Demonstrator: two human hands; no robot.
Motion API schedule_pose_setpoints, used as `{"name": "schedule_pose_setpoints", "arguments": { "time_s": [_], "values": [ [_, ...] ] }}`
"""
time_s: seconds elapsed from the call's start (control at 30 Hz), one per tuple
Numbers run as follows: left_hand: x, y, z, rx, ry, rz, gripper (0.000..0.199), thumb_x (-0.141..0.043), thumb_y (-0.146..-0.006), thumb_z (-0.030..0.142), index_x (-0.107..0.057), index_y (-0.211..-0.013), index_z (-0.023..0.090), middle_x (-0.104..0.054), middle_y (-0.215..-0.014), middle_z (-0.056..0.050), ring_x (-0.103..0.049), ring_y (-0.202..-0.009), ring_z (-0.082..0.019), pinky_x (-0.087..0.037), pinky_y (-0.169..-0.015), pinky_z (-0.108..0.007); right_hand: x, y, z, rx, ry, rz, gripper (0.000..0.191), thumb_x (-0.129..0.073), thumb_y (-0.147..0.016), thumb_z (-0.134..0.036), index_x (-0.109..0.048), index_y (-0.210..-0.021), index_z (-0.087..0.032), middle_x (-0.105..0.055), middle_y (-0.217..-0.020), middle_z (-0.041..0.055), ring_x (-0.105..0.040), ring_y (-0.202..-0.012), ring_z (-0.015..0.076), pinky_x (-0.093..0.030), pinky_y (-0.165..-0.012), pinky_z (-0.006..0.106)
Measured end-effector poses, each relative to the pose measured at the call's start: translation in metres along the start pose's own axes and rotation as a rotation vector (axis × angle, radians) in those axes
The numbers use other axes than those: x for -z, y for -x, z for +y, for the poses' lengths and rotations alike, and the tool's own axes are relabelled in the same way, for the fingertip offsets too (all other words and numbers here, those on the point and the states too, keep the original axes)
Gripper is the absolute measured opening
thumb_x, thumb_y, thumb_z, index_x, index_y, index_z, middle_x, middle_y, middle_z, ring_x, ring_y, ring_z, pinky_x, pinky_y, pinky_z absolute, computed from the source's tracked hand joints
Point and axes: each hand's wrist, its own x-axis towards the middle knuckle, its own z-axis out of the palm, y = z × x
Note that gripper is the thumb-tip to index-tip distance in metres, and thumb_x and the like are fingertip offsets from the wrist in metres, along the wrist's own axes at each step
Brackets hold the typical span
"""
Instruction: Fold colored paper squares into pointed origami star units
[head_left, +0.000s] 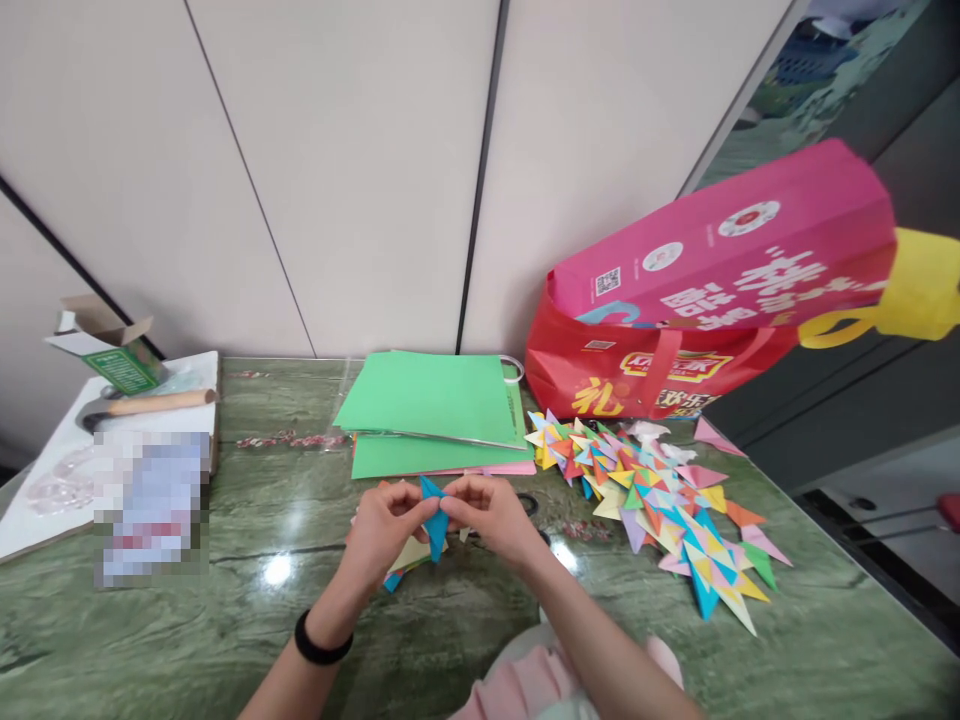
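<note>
Between my fingertips is a small folded piece of blue paper (435, 532), pointed at its top and bottom. My left hand (382, 527) pinches it from the left, and a black band circles that wrist. From the other side my right hand (491, 515) pinches the same piece. Under and behind my hands lie a few more folded papers (412, 555), mostly covered. Close beyond my fingers is a stack of green paper sheets (435, 400), partly in a clear sleeve. To the right spreads a heap of folded paper triangles (660, 500) in many colours.
A red gift bag (570, 355) and a pink bag (810, 220) lean against the wall at back right. On the left, a white board (45, 520) carries a green box (124, 368) and a wooden-handled tool (161, 402). Black scissor-like loops (529, 503) show behind my right hand.
</note>
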Motion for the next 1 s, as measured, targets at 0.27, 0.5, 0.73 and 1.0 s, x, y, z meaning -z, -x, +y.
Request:
{"name": "schedule_pose_setpoints", "arguments": {
  "time_s": [0.27,0.5,0.73,1.0],
  "values": [
    [0.002,-0.001,0.0,-0.076,-0.017,0.047,0.021,-0.07,-0.061,0.034,-0.067,-0.071,0.016,-0.063,-0.06,0.0,-0.053,-0.045,-0.011,-0.045,-0.042,-0.022,0.0,0.001,-0.001,0.093,0.11,0.052,0.021,-0.071,-0.061,-0.036,-0.065,-0.065,-0.016,-0.063,-0.057,0.0,-0.056,-0.05,0.0118,-0.049,-0.05,0.024],
    [0.011,-0.009,-0.01,-0.107,0.032,0.117,0.01,-0.075,-0.052,0.023,-0.068,-0.057,0.017,-0.065,-0.061,-0.001,-0.056,-0.051,-0.013,-0.047,-0.047,-0.023,-0.006,0.001,0.0,0.174,0.297,0.099,0.005,-0.065,-0.066,-0.022,-0.067,-0.067,-0.018,-0.066,-0.065,0.0022,-0.059,-0.059,0.0153,-0.046,-0.054,0.025],
    [0.011,-0.007,-0.011,-0.084,0.001,0.091,0.006,-0.072,-0.056,0.025,-0.07,-0.057,0.019,-0.066,-0.06,-0.002,-0.056,-0.05,-0.014,-0.047,-0.047,-0.023,-0.008,0.003,0.005,0.184,0.42,0.086,0.005,-0.062,-0.069,-0.019,-0.067,-0.067,-0.02,-0.065,-0.066,0.0012,-0.058,-0.058,0.0141,-0.043,-0.05,0.023],
    [0.007,-0.005,-0.017,-0.038,-0.064,0.037,0.012,-0.07,-0.061,0.029,-0.07,-0.058,0.018,-0.064,-0.054,0.0,-0.053,-0.047,-0.012,-0.043,-0.046,-0.021,-0.003,0.009,0.0,0.225,0.504,0.081,0.005,-0.062,-0.069,-0.018,-0.066,-0.069,-0.019,-0.064,-0.068,0.0023,-0.058,-0.061,0.0146,-0.045,-0.052,0.023]
  ]
}}
